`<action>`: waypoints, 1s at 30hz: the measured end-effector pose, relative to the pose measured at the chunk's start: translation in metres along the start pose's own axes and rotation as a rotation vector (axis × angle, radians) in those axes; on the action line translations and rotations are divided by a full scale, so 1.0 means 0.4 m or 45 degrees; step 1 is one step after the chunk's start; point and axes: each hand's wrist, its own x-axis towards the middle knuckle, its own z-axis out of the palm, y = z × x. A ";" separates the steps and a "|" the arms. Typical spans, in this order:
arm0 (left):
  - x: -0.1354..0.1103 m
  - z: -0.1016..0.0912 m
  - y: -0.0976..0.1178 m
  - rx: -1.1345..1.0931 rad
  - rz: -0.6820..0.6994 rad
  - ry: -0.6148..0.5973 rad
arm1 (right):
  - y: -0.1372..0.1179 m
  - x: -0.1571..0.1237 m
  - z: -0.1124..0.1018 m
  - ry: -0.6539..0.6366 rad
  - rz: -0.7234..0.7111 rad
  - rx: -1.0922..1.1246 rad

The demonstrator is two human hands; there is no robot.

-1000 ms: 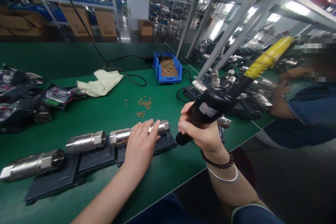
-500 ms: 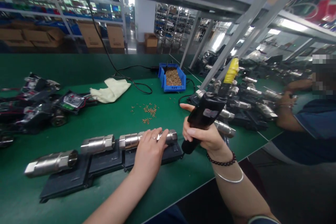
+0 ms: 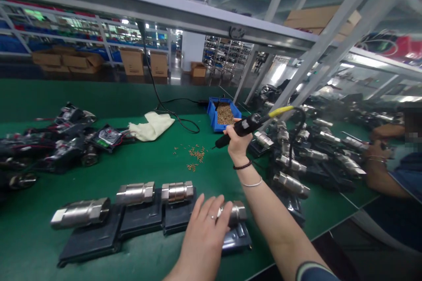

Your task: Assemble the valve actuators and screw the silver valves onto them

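Note:
My right hand (image 3: pixel 236 139) is raised over the green bench and wrapped round a black electric screwdriver (image 3: pixel 248 125) with a yellow cable end. My left hand (image 3: pixel 207 228) rests with fingers spread on a steel cylinder part (image 3: pixel 235 211) that lies on a dark base (image 3: pixel 236 238) near the front edge. To its left lie three more steel cylinders (image 3: pixel 177 191) on dark bases (image 3: pixel 141 219). Loose small brass screws (image 3: pixel 195 154) are scattered on the mat beyond them.
A blue bin (image 3: pixel 214 122) of brass screws stands at the back centre, a pale cloth (image 3: pixel 152 125) to its left. Dark assemblies with wires (image 3: pixel 62 145) crowd the left. More steel parts (image 3: pixel 296 162) lie at right, where another person's arm (image 3: pixel 379 171) works.
My right hand has lifted the screwdriver up and away towards the blue bin. My left hand now lies on a cylinder set apart to the right of the row. The camera tilted up.

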 end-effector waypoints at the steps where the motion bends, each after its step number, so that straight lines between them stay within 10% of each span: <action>1: -0.002 -0.008 -0.003 0.006 0.029 0.023 | 0.031 0.001 0.010 0.017 0.003 -0.014; 8: -0.018 -0.068 -0.030 0.018 0.071 0.228 | 0.068 -0.011 0.023 0.021 0.047 -0.038; 20: 0.010 -0.088 -0.067 -0.043 -0.368 0.417 | -0.422 -0.136 -0.055 -0.268 0.340 0.492; 30: 0.005 -0.107 -0.043 -0.159 -0.298 0.373 | -0.475 -0.177 -0.066 -0.501 0.366 0.555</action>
